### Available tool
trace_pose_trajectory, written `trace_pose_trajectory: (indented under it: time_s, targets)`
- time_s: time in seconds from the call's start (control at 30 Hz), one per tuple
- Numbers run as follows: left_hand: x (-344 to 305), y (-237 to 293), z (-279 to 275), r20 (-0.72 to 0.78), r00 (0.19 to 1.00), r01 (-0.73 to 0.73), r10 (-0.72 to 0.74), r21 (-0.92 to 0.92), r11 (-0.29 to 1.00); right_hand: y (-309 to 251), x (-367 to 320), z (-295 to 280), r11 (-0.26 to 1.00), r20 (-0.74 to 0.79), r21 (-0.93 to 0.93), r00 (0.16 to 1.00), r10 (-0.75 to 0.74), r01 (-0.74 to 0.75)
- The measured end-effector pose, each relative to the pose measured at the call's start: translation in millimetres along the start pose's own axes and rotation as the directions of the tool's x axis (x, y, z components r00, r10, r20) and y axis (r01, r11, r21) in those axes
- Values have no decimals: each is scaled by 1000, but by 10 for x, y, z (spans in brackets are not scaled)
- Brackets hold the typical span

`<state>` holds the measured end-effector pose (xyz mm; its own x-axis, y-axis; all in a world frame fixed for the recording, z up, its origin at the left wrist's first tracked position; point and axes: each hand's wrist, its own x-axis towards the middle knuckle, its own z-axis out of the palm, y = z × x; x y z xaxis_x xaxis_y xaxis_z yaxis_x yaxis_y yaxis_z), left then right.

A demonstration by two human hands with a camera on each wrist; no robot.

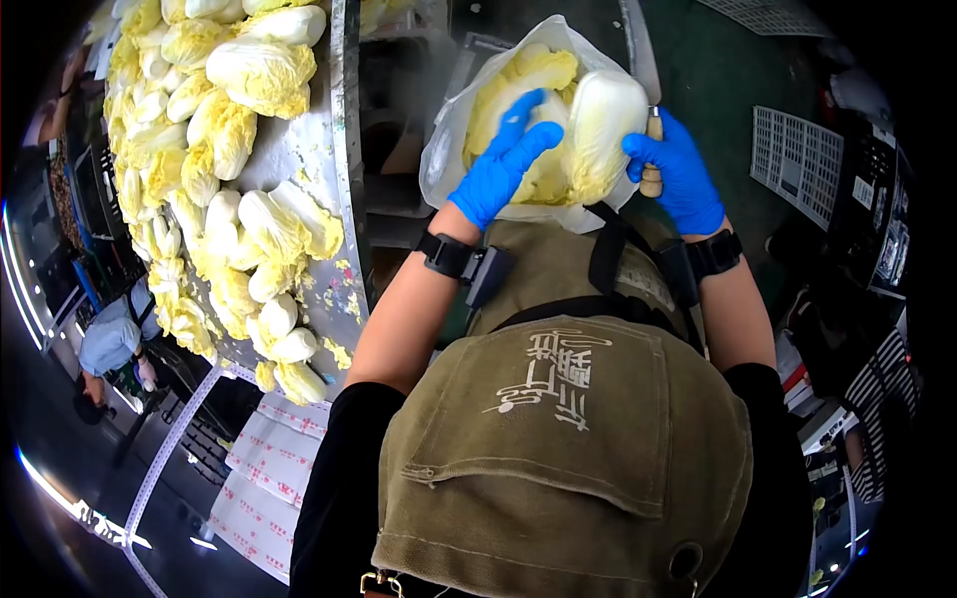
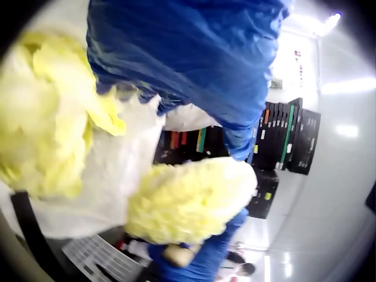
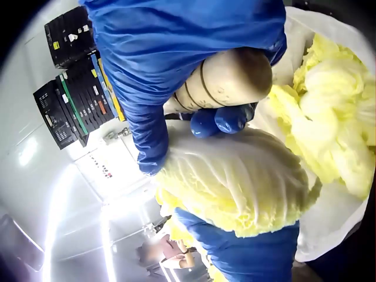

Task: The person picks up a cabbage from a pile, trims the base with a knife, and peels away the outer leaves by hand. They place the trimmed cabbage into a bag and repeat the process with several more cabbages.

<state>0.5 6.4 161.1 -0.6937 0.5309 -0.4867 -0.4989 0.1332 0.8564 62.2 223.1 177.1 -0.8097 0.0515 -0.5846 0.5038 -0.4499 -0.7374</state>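
A napa cabbage (image 1: 606,130) with a white base and yellow leaves is at the right side of an open white plastic bag (image 1: 439,164). More yellow leaves (image 1: 546,72) lie inside the bag. My right hand (image 1: 683,174), gloved in blue, grips a wooden handle (image 3: 226,79) with a long grey blade (image 1: 641,55) beyond it; its thumb lies against the cabbage (image 3: 235,182). My left hand (image 1: 506,159), also gloved, is over the bag, left of the cabbage, with fingers extended and spread. In the left wrist view its fingertips are near the cabbage (image 2: 191,200); contact is unclear.
On the left, a metal table (image 1: 311,149) carries a large pile of cabbages (image 1: 261,75). White boxes with red print (image 1: 264,463) are stacked below it. A white plastic crate (image 1: 796,164) and dark crates (image 1: 877,189) stand to the right. A person in light blue (image 1: 110,344) is at far left.
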Motion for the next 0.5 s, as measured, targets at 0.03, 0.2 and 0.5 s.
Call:
trace_pose_trajectory:
  time_s: [0.03, 0.2, 0.5]
  targets:
    - [-9, 91, 110, 103, 995, 47, -10, -362, 931, -36, -36, 102, 999, 23, 14, 999, 40, -40]
    - [-9, 134, 378, -42, 998, -55, 39, -500, 864, 46, -15, 263, 993, -2, 103, 998, 61, -60]
    - [-100, 84, 298, -75, 997, -23, -27, -599, 801, 96, -53, 257, 986, -28, -167, 1000, -2, -3]
